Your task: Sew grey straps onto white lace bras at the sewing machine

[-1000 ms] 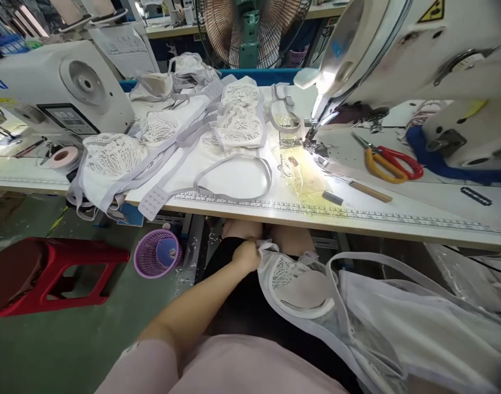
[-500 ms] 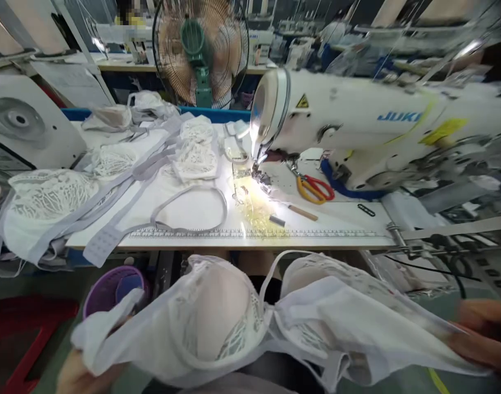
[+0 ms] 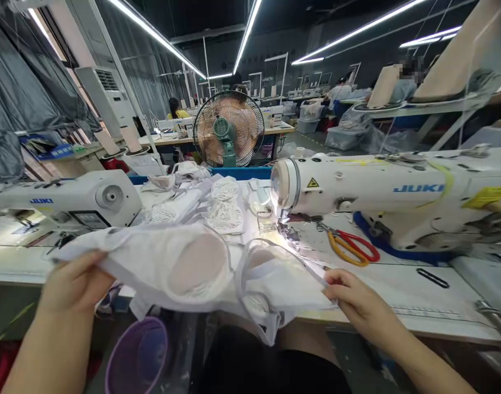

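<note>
A white lace bra (image 3: 152, 268) is stretched sideways over the front edge of the sewing table, its two cups turned toward me and a strap hanging below. My left hand (image 3: 76, 279) grips one wing of it. The other wing is pinched at its end in my right hand (image 3: 349, 293). Just behind the bra stands a white sewing machine (image 3: 357, 186) with its needle area lit. Scissors (image 3: 353, 246) with orange and red handles lie on the table to the right of the needle.
More white lace bra pieces (image 3: 226, 205) are heaped behind the held bra. A second sewing machine (image 3: 86, 200) stands at left and a fan (image 3: 229, 131) behind the table. Below the edge is a purple bin (image 3: 138, 355). A black slotted piece (image 3: 433, 278) lies at right.
Both hands have raised the bra from lap level to the table's front edge, and the right hand has come inward. The head view has tilted up, showing ceiling lights and more of the room.
</note>
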`<state>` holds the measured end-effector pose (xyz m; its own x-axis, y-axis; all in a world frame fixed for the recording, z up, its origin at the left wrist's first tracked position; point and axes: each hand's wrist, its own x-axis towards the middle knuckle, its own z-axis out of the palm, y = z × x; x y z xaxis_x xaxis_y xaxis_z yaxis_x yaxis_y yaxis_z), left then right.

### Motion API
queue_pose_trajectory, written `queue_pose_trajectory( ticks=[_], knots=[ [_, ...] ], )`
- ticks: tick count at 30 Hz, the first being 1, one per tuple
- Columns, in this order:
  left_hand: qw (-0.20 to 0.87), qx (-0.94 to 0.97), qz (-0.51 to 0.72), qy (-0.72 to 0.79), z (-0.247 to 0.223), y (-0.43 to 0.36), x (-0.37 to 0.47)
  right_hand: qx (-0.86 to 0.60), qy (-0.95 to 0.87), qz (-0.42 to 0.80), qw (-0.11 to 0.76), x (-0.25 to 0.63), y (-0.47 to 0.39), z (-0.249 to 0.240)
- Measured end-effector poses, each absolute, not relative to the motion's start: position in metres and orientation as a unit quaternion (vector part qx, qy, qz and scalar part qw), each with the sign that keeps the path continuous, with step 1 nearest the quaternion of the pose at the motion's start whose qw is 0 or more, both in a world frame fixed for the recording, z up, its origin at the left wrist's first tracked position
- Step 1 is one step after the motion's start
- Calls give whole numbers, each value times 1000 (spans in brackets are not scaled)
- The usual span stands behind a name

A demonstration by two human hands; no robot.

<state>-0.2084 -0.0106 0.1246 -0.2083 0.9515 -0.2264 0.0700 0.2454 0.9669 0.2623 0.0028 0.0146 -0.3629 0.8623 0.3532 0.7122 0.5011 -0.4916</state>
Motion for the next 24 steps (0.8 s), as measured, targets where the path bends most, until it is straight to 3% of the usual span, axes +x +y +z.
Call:
queue_pose_trajectory(
  ticks=[2, 5, 8, 9, 14, 19, 24],
  knots=[
    [354, 480, 389, 702, 139, 15, -201, -483, -813, 158, 285, 253, 17, 0],
    [172, 543, 184, 801, 157, 42, -176, -480, -809, 189, 281, 249, 29, -13],
    [36, 598, 5, 800, 167, 46, -130, -483, -805, 203, 279, 251, 32, -18],
    [26, 652, 6, 757, 167, 45, -109, -485, -804, 205, 277, 252, 32, -19],
    [186, 887, 82, 415, 118, 73, 7, -493, -801, 205, 269, 250, 29, -19],
    [286, 873, 55, 390, 50, 124, 63, -499, -789, 218, 286, 249, 28, -17],
    [375, 855, 34, 356, 33, 137, 53, -512, -740, 287, 328, 250, 28, -6]
  ],
)
